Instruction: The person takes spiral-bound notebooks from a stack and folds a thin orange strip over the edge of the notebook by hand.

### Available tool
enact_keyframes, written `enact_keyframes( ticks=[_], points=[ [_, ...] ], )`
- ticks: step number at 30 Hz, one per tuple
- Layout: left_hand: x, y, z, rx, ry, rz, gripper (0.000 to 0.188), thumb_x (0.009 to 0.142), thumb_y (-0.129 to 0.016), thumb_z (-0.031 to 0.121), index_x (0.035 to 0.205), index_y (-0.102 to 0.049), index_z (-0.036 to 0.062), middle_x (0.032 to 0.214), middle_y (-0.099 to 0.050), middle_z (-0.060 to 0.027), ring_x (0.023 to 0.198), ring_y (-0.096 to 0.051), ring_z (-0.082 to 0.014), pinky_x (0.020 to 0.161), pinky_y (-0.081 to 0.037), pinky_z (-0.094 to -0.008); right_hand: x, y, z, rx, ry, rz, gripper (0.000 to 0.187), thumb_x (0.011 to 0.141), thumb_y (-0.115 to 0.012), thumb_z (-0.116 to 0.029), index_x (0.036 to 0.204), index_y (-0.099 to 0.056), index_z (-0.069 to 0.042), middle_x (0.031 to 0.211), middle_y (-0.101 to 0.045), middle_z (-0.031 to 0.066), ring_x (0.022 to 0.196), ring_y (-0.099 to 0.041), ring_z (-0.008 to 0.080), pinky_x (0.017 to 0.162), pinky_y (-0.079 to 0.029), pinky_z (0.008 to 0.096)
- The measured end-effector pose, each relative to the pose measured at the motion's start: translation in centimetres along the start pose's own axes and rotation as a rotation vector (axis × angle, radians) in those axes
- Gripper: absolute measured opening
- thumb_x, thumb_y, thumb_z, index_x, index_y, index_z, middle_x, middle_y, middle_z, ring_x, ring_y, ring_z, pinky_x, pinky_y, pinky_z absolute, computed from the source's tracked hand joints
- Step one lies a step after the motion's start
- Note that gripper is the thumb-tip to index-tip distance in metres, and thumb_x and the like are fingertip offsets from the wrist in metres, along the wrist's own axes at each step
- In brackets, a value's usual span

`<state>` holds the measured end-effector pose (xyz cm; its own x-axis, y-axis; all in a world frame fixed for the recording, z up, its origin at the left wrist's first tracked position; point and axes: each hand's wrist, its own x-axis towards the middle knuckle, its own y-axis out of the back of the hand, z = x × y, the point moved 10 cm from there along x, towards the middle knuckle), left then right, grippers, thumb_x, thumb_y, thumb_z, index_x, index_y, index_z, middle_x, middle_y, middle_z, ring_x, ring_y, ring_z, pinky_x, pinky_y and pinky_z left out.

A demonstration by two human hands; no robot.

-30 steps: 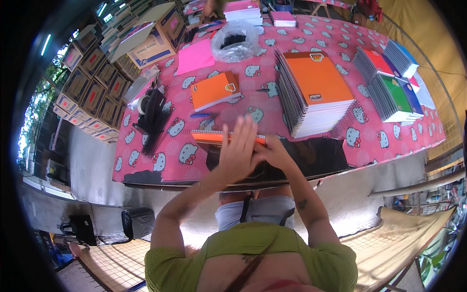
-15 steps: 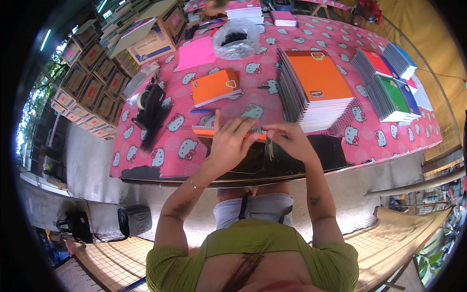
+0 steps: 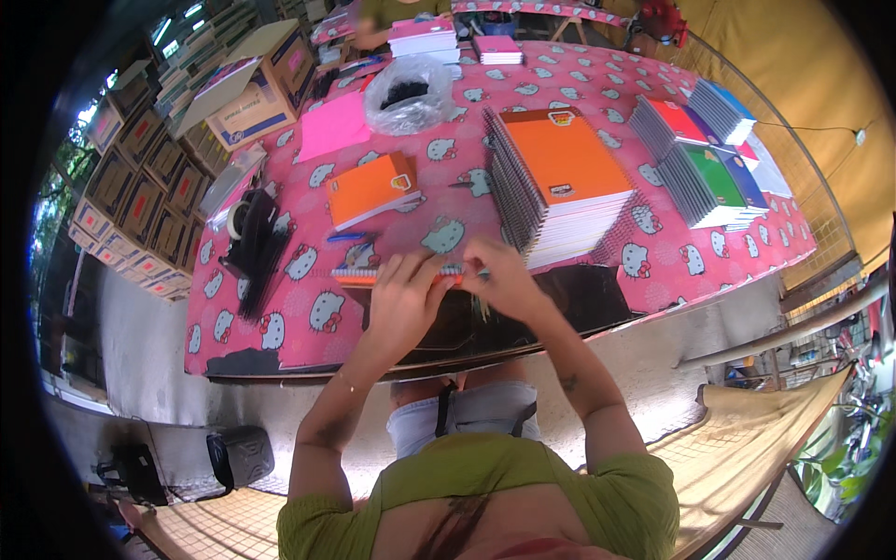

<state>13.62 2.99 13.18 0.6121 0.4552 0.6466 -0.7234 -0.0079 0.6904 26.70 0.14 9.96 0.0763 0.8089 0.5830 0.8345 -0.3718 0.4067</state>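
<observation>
An orange spiral notebook (image 3: 353, 278) lies at the table's near edge with its coil-bound spine facing away from me. My left hand (image 3: 404, 294) is closed over it, fingers along the spine and thumb near its right part. At the spine's right end, my right hand (image 3: 502, 280) is closed in a pinch. What its fingertips hold is too small to make out. Just beyond the notebook lies a blue pen (image 3: 350, 237). Farther out, another orange notebook (image 3: 371, 189) rests on the cloth. A tall stack of orange spiral notebooks (image 3: 563, 177) stands to the right.
A black tape dispenser (image 3: 257, 241) stands left, near a pink sheet (image 3: 334, 126) and a plastic bag ring (image 3: 409, 96). Coloured notebook stacks (image 3: 714, 177) are at the right. An open carton (image 3: 261, 93) and stacked boxes (image 3: 145, 187) stand left. Another person (image 3: 397, 11) is across the table.
My right hand has turned, its fingertips closing together at the spine's right end. My left fingers have come down flatter over the notebook. The whole view has shifted, moving the table leftward.
</observation>
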Motion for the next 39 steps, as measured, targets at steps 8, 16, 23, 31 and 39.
enact_keyframes(
  ticks=[8, 16, 23, 31, 39],
  points=[
    [4.2, 8.1, 1.6, 0.057, -0.251, 0.084, 0.019, 0.090, -0.064, 0.004, 0.108, -0.067, 0.0003, 0.101, -0.069, -0.0148, 0.089, -0.065, -0.0308, 0.080, -0.049, -0.0417, -1.2, 6.9, -8.0, -0.165, 0.137, 0.423, 0.029, 0.086, -0.073, -0.010, 0.112, -0.064, -0.002, 0.110, -0.067, 0.0196, 0.102, -0.066, 0.0375, 0.087, -0.052, 0.0444],
    [15.7, 1.7, 6.9, -0.422, -0.557, 0.226, 0.033, 0.087, -0.061, -0.004, 0.117, -0.071, 0.0051, 0.123, -0.070, -0.0130, 0.126, -0.061, -0.0314, 0.109, -0.045, -0.0448, -4.8, 25.2, 4.3, -0.400, -0.287, 0.609, 0.050, 0.092, -0.073, -0.017, 0.136, -0.059, 0.002, 0.126, -0.066, 0.0192, 0.116, -0.063, 0.0265, 0.100, -0.048, 0.0370],
    [15.5, -10.1, 2.3, -0.547, -0.346, -0.274, 0.044, 0.084, -0.058, -0.008, 0.123, -0.071, 0.0077, 0.130, -0.068, -0.0128, 0.135, -0.054, -0.0314, 0.113, -0.044, -0.0402, -4.1, 24.5, 6.1, -0.265, -0.353, 0.512, 0.048, 0.092, -0.075, -0.018, 0.133, -0.062, 0.005, 0.114, -0.073, 0.0132, 0.102, -0.066, 0.0153, 0.090, -0.052, 0.0296],
    [15.2, -7.9, 1.5, -0.518, -0.333, -0.104, 0.042, 0.084, -0.065, 0.003, 0.125, -0.070, 0.0082, 0.126, -0.069, -0.0166, 0.130, -0.058, -0.0326, 0.109, -0.047, -0.0403, -5.4, 24.7, 6.7, -0.092, -0.317, 0.540, 0.049, 0.095, -0.072, -0.017, 0.138, -0.058, 0.004, 0.127, -0.067, 0.0154, 0.112, -0.063, 0.0173, 0.097, -0.049, 0.0318],
    [3.4, -6.5, -26.5, 0.312, -0.083, -0.332, 0.034, 0.084, -0.074, 0.024, 0.111, -0.068, 0.0036, 0.089, -0.067, -0.0215, 0.083, -0.067, -0.0404, 0.077, -0.055, -0.0500, -11.0, 20.9, -5.1, -0.305, -0.035, 0.818, 0.024, 0.099, -0.061, -0.012, 0.117, -0.067, 0.002, 0.111, -0.070, 0.0153, 0.101, -0.066, 0.0208, 0.091, -0.050, 0.0326]
  ],
)
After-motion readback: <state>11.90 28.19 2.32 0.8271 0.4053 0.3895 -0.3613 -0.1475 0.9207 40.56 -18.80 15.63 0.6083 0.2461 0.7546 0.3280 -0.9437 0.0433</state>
